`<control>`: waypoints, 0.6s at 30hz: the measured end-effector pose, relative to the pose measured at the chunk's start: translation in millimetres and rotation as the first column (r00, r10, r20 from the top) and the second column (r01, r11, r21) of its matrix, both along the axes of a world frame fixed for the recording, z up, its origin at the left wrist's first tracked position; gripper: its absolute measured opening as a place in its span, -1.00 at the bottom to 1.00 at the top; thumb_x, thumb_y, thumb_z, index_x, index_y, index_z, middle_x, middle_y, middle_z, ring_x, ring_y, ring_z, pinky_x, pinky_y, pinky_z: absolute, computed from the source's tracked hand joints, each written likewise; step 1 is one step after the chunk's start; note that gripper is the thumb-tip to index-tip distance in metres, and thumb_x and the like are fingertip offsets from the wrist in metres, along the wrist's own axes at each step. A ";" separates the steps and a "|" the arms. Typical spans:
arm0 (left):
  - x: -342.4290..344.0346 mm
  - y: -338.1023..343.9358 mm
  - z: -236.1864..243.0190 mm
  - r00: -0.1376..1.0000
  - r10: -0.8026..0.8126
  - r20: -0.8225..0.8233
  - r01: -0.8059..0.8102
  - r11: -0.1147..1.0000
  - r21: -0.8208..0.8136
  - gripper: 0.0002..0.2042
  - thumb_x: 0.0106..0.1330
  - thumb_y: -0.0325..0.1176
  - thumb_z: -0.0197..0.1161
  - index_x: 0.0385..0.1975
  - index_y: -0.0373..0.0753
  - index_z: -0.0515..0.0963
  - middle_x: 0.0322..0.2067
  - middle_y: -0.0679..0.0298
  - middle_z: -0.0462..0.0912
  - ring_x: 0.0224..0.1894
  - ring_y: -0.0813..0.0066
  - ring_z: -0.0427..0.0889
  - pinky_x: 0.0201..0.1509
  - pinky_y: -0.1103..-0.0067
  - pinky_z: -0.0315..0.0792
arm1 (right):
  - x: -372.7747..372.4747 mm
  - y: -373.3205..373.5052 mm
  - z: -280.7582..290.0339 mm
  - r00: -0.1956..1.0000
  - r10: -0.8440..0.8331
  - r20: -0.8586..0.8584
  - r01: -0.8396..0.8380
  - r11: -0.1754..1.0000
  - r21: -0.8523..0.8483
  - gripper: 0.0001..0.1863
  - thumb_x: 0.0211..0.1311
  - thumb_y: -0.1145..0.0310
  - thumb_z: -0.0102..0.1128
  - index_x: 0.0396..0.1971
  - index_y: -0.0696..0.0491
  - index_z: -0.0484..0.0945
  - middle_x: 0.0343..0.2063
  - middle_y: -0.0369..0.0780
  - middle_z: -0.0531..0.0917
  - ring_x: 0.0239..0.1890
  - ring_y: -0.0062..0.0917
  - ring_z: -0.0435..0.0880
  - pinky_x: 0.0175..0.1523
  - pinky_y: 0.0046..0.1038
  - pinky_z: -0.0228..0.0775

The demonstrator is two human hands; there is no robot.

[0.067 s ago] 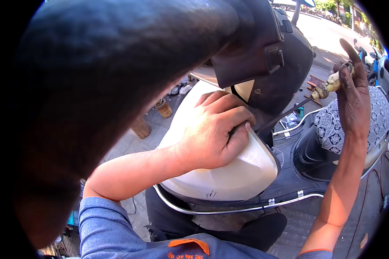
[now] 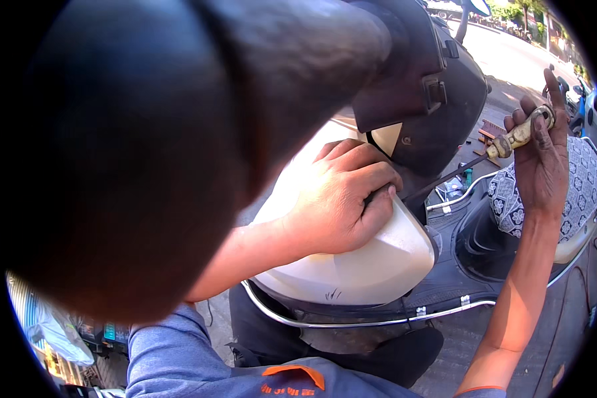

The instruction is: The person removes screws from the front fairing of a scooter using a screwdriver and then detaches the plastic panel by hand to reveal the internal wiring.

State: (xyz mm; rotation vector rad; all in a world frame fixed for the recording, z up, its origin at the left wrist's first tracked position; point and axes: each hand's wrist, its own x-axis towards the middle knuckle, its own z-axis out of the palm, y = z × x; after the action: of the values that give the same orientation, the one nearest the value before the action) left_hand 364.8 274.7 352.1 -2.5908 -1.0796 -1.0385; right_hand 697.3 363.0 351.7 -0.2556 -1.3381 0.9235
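Wooden-handled screwdriver [image 2: 491, 156] clenched by right hand [image 2: 544, 159], shaft slanting down-left toward left hand [image 2: 341, 196] gripping cream panel [image 2: 371, 262].

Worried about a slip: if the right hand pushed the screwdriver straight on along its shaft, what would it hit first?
Probably the left hand's fingers, pinched at the cream scooter panel where the screwdriver tip points; depth is unclear. The right hand grips the handle.

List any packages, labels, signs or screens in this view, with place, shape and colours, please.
Orange patch: bottom centre, on the blue sleeve; a small curved strip bearing marks.
Plastic bag: lower left edge; crumpled, pale blue and white.
Blue box: lower left, beside the bag; small, rectangular.
No signs or screens are visible.
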 end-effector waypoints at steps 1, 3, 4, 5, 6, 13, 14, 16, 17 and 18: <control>-1.3 -6.7 3.7 1.000 0.029 -0.001 -0.029 1.000 -0.010 -0.84 0.20 -0.37 0.23 -0.31 -0.18 0.73 -0.23 0.24 0.71 -0.09 0.16 0.66 0.14 0.25 0.46 | -1.5 0.6 0.0 0.998 0.010 -0.064 -0.012 1.000 -0.028 -0.34 0.67 0.34 0.09 0.64 -0.03 0.13 0.29 -0.13 0.56 0.11 -0.56 0.64 0.41 -0.41 0.48; 1.2 -10.6 4.9 0.999 0.015 0.048 -0.011 0.996 -0.085 -0.83 0.24 -0.34 0.22 -0.29 -0.17 0.74 -0.23 0.25 0.70 -0.07 0.17 0.65 0.20 0.26 0.44 | -1.4 0.4 -2.0 0.984 0.090 -0.152 -0.104 0.990 -0.091 -0.34 0.67 0.21 0.10 0.62 0.03 0.16 0.34 -0.01 0.57 0.25 -0.45 0.66 0.44 -0.31 0.50; 1.0 -11.3 4.3 0.998 0.029 0.058 -0.023 0.994 -0.107 -0.83 0.25 -0.33 0.23 -0.29 -0.16 0.74 -0.24 0.24 0.70 -0.06 0.17 0.65 0.21 0.25 0.44 | 0.8 5.1 -6.5 0.994 -0.005 -0.106 -0.009 0.992 -0.129 -0.33 0.66 0.19 0.13 0.61 0.04 0.17 0.37 -0.02 0.54 0.28 -0.45 0.64 0.45 -0.33 0.49; 0.4 -13.2 5.7 0.998 0.044 0.052 -0.037 0.992 -0.121 -0.83 0.25 -0.32 0.23 -0.29 -0.16 0.75 -0.24 0.24 0.70 -0.05 0.16 0.65 0.22 0.24 0.43 | 3.8 9.4 -9.5 0.997 -0.045 -0.062 0.036 0.990 -0.138 -0.31 0.65 0.19 0.15 0.61 0.05 0.17 0.38 -0.03 0.53 0.31 -0.44 0.62 0.46 -0.34 0.48; 0.6 -12.4 5.6 0.997 0.054 0.047 -0.048 0.989 -0.137 -0.82 0.25 -0.31 0.23 -0.29 -0.15 0.75 -0.24 0.24 0.70 -0.05 0.16 0.65 0.24 0.24 0.43 | 7.9 15.1 -13.6 0.996 -0.088 -0.016 0.084 0.985 -0.148 -0.30 0.64 0.18 0.18 0.61 0.07 0.17 0.40 -0.04 0.51 0.34 -0.42 0.60 0.47 -0.35 0.47; 39.3 12.4 39.9 0.985 -0.066 -0.158 -0.029 0.844 -0.536 -0.60 0.45 -0.06 0.28 -0.10 -0.31 0.79 -0.25 -0.05 0.79 -0.09 -0.03 0.76 0.08 0.25 0.57 | 2.8 11.1 -20.3 0.937 0.226 -0.267 -0.250 0.967 -0.058 -0.35 0.64 0.31 0.14 0.55 0.25 0.19 0.44 -0.02 0.48 0.48 -0.33 0.49 0.56 -0.28 0.39; 45.7 18.7 42.7 0.976 -0.065 -0.206 -0.058 0.838 -0.542 -0.60 0.44 -0.05 0.29 -0.10 -0.32 0.79 -0.27 -0.04 0.79 -0.10 -0.02 0.76 0.07 0.25 0.57 | -5.4 7.5 -22.0 0.914 0.269 -0.305 -0.306 0.948 -0.083 -0.36 0.65 0.32 0.13 0.55 0.26 0.20 0.45 -0.01 0.47 0.48 -0.32 0.49 0.56 -0.27 0.39; 41.4 28.8 43.3 0.959 -0.093 -0.268 -0.060 0.856 -0.513 -0.61 0.43 -0.05 0.33 -0.10 -0.31 0.79 -0.32 -0.01 0.80 -0.19 -0.01 0.78 0.03 0.28 0.59 | -37.7 -15.7 -17.6 0.901 0.280 -0.331 -0.360 0.908 -0.213 -0.44 0.64 0.30 0.16 0.46 0.26 0.33 0.31 -0.08 0.60 0.33 -0.41 0.62 0.41 -0.36 0.50; 39.8 27.3 47.7 0.957 -0.088 -0.278 -0.074 0.849 -0.523 -0.61 0.42 -0.05 0.34 -0.11 -0.30 0.80 -0.32 -0.01 0.80 -0.20 0.00 0.78 0.02 0.28 0.59 | -46.8 -20.4 -24.6 0.961 0.191 -0.198 -0.239 0.936 -0.258 -0.48 0.62 0.29 0.19 0.42 0.24 0.39 0.24 -0.13 0.62 0.26 -0.46 0.63 0.34 -0.40 0.51; 38.2 25.7 52.5 0.954 -0.087 -0.286 -0.082 0.845 -0.529 -0.62 0.41 -0.05 0.35 -0.12 -0.29 0.80 -0.33 -0.01 0.80 -0.21 0.02 0.78 0.02 0.28 0.59 | -55.9 -22.2 -35.9 0.994 0.091 -0.056 -0.103 0.954 -0.281 -0.51 0.61 0.28 0.22 0.37 0.22 0.45 0.18 -0.17 0.65 0.19 -0.52 0.64 0.27 -0.44 0.52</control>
State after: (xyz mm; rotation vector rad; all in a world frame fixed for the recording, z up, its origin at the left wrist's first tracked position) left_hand 403.0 300.3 404.6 -3.0315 -1.4450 -0.3316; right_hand 641.4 340.8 315.8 -0.3909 -1.1856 1.2001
